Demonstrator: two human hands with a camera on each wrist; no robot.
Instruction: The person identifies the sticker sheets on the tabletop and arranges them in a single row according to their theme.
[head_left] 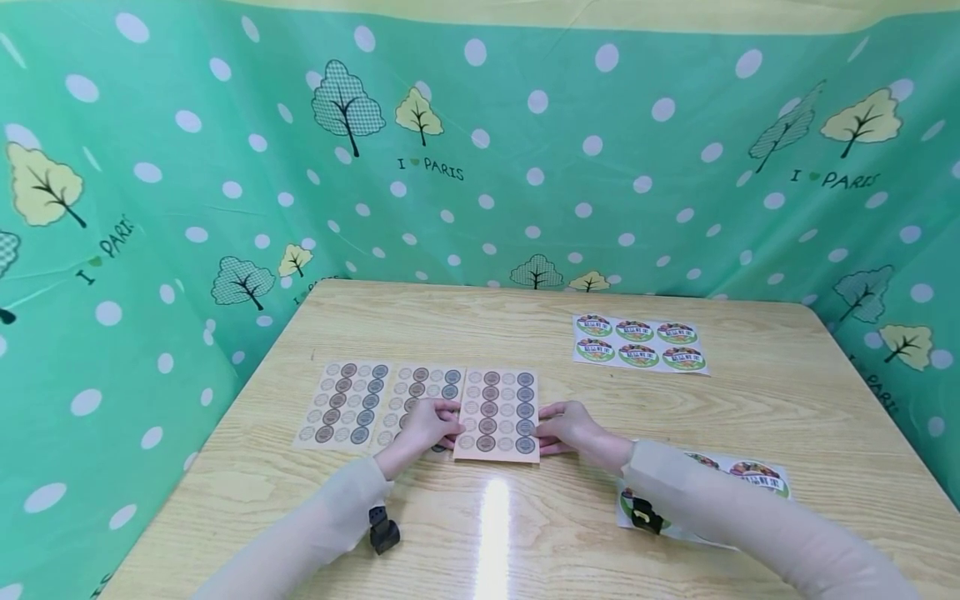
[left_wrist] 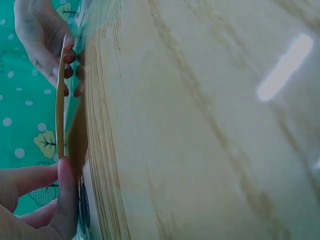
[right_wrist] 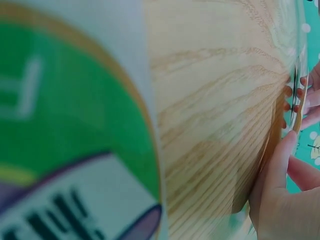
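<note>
Between my two hands is a tan sheet of round stickers (head_left: 497, 417), with columns of pale, brown and grey-blue circles. My left hand (head_left: 427, 425) pinches its left edge between thumb and fingers, and my right hand (head_left: 573, 427) pinches the right edge. Seen edge-on in the left wrist view, the sheet (left_wrist: 60, 105) is raised a little off the tabletop. Two similar sticker sheets lie to the left: a far-left one (head_left: 345, 406) and a middle one (head_left: 408, 387), the latter partly covered by my left hand.
A white sheet of oval fruit-coloured stickers (head_left: 640, 343) lies at the back right. Another such sheet (head_left: 776, 483) lies at the front right, partly under my right forearm. The wooden table (head_left: 450, 321) meets a green dotted curtain (head_left: 480, 183) behind and at the sides.
</note>
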